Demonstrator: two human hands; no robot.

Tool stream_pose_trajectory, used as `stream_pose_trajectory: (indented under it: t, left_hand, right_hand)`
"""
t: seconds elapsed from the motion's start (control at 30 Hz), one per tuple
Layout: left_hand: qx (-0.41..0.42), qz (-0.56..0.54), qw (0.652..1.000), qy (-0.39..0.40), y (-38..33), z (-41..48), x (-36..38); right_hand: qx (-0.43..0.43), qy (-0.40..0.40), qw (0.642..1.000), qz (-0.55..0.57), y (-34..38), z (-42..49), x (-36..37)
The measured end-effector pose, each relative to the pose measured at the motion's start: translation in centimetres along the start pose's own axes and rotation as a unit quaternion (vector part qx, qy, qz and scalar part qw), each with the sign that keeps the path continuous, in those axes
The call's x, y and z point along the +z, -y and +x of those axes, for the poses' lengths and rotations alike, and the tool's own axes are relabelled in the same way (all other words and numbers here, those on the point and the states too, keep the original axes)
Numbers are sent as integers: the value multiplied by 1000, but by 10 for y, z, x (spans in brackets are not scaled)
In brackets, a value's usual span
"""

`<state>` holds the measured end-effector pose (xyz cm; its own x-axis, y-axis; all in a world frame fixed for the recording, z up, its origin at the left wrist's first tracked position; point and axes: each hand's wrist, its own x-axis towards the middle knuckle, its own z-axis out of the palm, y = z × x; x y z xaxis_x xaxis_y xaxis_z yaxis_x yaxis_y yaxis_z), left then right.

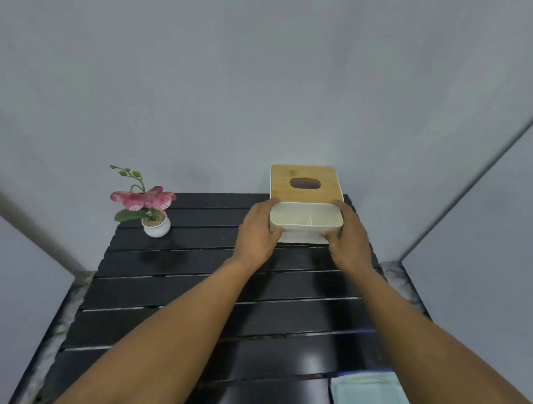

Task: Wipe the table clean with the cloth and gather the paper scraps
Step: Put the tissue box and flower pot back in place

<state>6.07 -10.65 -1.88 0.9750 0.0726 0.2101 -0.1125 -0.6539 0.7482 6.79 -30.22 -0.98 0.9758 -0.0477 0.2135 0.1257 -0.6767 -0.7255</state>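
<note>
Plant upper left on black table. Left hand and right hand clamp opposite ends of white box, centre right; bamboo lid behind it. Cloth lower right, on table edge.

Left hand, right hand bare; forearms unsleeved, no jewellery visible.

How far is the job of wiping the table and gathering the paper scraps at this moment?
Possibly near the end: no scraps show on the black table. The cloth lies folded at the near edge, untouched. Left hand and right hand grip the white box. Whether wiping happened cannot be told.
</note>
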Motion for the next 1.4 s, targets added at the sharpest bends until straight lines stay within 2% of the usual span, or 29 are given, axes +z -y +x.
stream_pose_trajectory:
  t: [0.27,0.8,0.97,1.07,1.17,1.23,1.33,1.4]
  left_hand:
    - [6,-2,1000,5,-23,12,40]
    - [-12,8,1000,2,-32,19,51]
    - [-1,16,1000,8,-37,20,48]
    - [8,25,999,42,-36,17,41]
    - [-28,93,990,102,-13,-5,26]
    - [-26,178,974,140,13,-24,13]
    - [17,274,947,166,45,-54,-13]
    - [24,303,938,165,62,-73,-34]
  right_hand:
    - [10,-17,1000,-15,-37,10,-17]
    - [26,1,999,-23,-47,24,-20]
    - [28,34,999,-27,-49,26,-24]
    - [15,63,998,-28,-49,24,-28]
    - [51,17,998,33,-45,7,-27]
    - [89,-51,995,3,-37,-14,-22]
    - [35,-108,992,-61,-17,-42,-5]
    - [-25,-56,997,-53,1,-53,13]
